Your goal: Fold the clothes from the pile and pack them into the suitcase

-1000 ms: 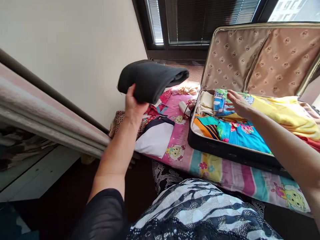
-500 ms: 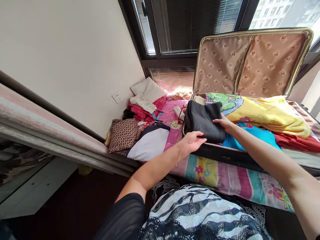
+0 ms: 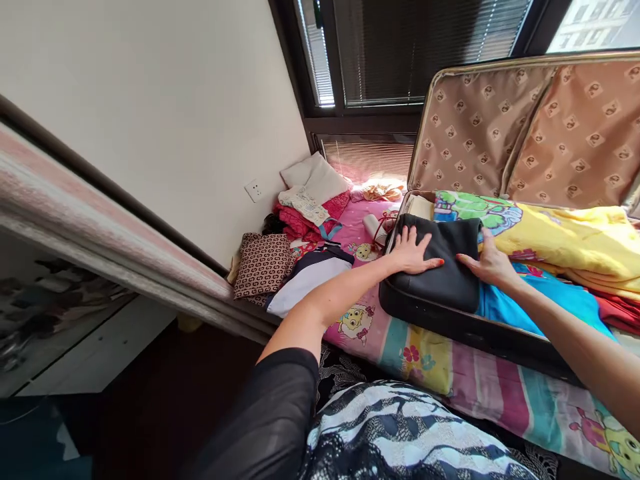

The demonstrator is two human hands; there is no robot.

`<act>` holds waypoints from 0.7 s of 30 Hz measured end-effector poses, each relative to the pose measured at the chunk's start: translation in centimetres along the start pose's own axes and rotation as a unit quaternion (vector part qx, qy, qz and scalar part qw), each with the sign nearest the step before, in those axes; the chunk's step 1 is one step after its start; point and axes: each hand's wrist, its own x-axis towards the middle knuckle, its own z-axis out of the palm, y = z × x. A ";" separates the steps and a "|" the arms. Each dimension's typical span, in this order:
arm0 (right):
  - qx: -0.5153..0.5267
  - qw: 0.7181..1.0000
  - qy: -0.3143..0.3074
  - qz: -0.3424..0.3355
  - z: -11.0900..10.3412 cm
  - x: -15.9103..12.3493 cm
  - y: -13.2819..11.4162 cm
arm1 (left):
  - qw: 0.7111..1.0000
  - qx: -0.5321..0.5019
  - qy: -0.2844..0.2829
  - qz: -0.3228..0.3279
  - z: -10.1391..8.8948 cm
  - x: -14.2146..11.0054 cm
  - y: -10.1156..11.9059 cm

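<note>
A folded black garment (image 3: 445,280) lies in the left end of an open suitcase (image 3: 430,313). My left hand (image 3: 411,252) rests flat on its left part with the fingers spread. At the garment's right edge is my right hand (image 3: 493,263), thumb on top and fingers along the side, not closed round it. Right beside it in the case are a blue cloth (image 3: 530,293) and a yellow patterned blanket (image 3: 560,233). Some red fabric (image 3: 617,310) shows at the far right.
The suitcase lid (image 3: 530,133) stands upright against the window. Left of the case, on a pink sheet (image 3: 360,220), are a patterned cushion (image 3: 265,263), a white and navy garment (image 3: 310,273) and a pale pillow (image 3: 315,177). A curtain (image 3: 115,207) hangs at the left.
The black garment now sits lower and flatter in the suitcase. My left hand has gone from its front edge to spread on top. The view has turned a little left.
</note>
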 end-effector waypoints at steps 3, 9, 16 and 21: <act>-0.228 0.961 0.071 -0.141 -1.1 0.3 -1.6 | 0.998 0.021 -0.062 -0.003 0.4 0.2 0.0; -0.329 0.902 -0.116 -0.255 4.5 2.2 1.8 | 0.990 0.072 -0.107 0.048 0.2 -1.7 -1.3; -0.330 0.899 -0.177 -0.228 9.3 2.1 5.6 | 0.979 0.127 -0.155 0.031 3.1 -0.6 -2.3; -0.293 0.916 -0.198 -0.190 6.5 0.6 0.3 | 0.990 0.053 -0.119 0.052 1.2 -1.7 -2.1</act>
